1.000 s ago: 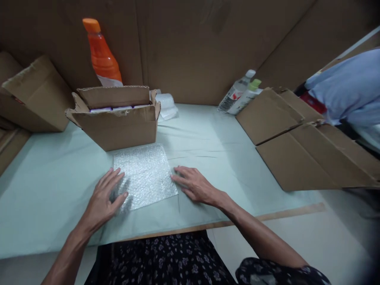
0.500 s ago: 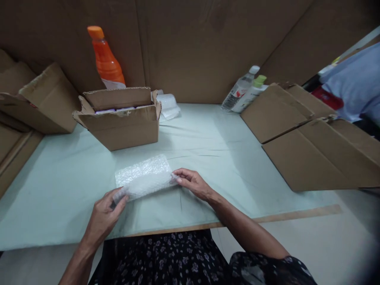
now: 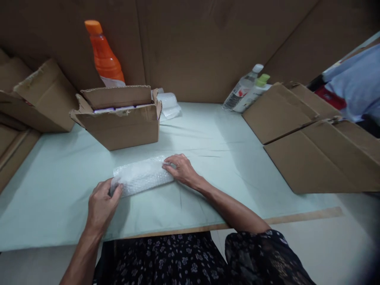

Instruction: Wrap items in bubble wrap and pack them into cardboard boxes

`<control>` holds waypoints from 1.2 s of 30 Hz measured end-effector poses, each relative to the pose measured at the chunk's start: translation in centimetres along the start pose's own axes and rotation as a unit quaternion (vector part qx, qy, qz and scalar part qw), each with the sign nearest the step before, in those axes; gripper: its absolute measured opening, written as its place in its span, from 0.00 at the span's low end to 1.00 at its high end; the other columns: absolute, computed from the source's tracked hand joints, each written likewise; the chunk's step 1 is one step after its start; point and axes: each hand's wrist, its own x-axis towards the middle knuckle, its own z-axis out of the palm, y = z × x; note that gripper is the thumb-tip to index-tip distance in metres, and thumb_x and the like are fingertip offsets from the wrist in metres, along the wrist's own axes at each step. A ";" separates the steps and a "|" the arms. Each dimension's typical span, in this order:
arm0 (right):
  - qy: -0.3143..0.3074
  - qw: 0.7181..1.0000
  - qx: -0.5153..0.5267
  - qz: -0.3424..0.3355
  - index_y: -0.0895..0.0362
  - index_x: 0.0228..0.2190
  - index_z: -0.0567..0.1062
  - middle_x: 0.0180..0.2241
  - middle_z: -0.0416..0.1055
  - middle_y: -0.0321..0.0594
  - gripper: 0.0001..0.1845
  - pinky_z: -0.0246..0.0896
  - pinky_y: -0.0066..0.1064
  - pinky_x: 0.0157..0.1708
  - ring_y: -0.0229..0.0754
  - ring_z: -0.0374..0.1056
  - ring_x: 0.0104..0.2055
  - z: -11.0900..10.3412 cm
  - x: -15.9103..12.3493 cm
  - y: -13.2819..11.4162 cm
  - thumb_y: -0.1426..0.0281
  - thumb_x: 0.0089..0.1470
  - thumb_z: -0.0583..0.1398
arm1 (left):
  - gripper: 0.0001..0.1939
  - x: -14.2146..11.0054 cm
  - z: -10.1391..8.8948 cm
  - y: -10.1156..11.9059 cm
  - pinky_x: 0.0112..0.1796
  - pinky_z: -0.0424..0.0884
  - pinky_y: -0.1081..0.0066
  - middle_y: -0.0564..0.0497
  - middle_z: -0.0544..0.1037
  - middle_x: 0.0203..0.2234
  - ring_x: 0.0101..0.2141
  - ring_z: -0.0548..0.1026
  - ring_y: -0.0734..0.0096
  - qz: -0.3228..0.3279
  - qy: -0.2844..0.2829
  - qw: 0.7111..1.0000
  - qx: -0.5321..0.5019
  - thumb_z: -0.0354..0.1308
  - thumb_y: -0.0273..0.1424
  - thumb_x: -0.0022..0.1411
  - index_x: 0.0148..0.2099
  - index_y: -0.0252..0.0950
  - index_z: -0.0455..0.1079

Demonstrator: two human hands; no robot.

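A piece of clear bubble wrap [image 3: 145, 176] lies folded over on the pale green tabletop [image 3: 204, 170], in front of an open cardboard box. My left hand [image 3: 103, 202] pinches its left end between thumb and fingers. At the other end, my right hand [image 3: 181, 170] grips the upper right corner of the top layer with thumb and fingertips. Whether anything lies inside the fold cannot be made out.
Behind the wrap stands an open cardboard box [image 3: 127, 128] with purple-edged items in it. An orange bottle [image 3: 107, 59], more bubble wrap [image 3: 169, 105], a clear bottle [image 3: 242, 89] and a white green-capped bottle [image 3: 252, 95] are farther back. Cardboard boxes [image 3: 320, 154] flank both sides.
Both hands have moved away from me with the near edge of the bubble wrap, folding it over the far part. The right hand has also shifted slightly left.
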 end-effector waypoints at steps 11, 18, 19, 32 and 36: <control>0.010 0.996 -0.083 0.008 0.59 0.60 0.68 0.61 0.67 0.54 0.28 0.56 0.49 0.59 0.57 0.61 0.61 1.4 1.3 1.2 0.66 0.60 0.63 | 0.31 0.8 0.8 -0.2 0.50 0.70 0.47 0.34 0.75 0.49 0.50 0.73 0.45 0.062 0.050 0.992 0.094 0.53 0.43 0.67 0.65 0.30 0.63; -0.045 0.981 -0.107 -0.156 0.54 0.57 0.72 0.65 0.63 0.49 0.20 0.55 0.50 0.61 0.54 0.57 0.67 2.8 -0.3 -2.5 0.67 0.66 0.58 | 0.16 -0.3 1.5 0.9 0.51 0.69 0.51 0.38 0.77 0.50 0.51 0.73 0.49 0.198 0.015 0.974 0.104 0.52 0.34 0.70 0.56 0.36 0.72; -0.074 0.975 -0.110 -0.179 0.54 0.57 0.72 0.65 0.64 0.49 0.19 0.56 0.50 0.61 0.53 0.57 0.67 3.3 -0.6 -2.6 0.67 0.66 0.58 | 0.15 -0.3 1.8 0.7 0.50 0.70 0.52 0.39 0.78 0.49 0.50 0.74 0.50 0.200 -0.005 0.973 0.112 0.52 0.34 0.70 0.53 0.37 0.74; 0.036 0.992 -0.119 0.017 0.59 0.50 0.76 0.59 0.70 0.56 0.19 0.57 0.52 0.59 0.58 0.63 0.61 1.0 -0.5 1.1 0.62 0.61 0.62 | 0.19 -0.4 1.0 -1.5 0.49 0.68 0.44 0.36 0.77 0.47 0.49 0.72 0.42 0.014 0.082 0.985 0.153 0.56 0.45 0.65 0.47 0.35 0.75; 0.030 0.998 -0.048 -0.005 0.57 0.41 0.76 0.57 0.72 0.51 0.09 0.57 0.49 0.58 0.55 0.65 0.59 2.9 0.3 0.3 0.69 0.57 0.64 | 0.11 -0.2 1.9 -0.8 0.48 0.69 0.47 0.40 0.78 0.43 0.45 0.73 0.48 0.025 0.062 0.992 0.103 0.55 0.40 0.63 0.37 0.38 0.73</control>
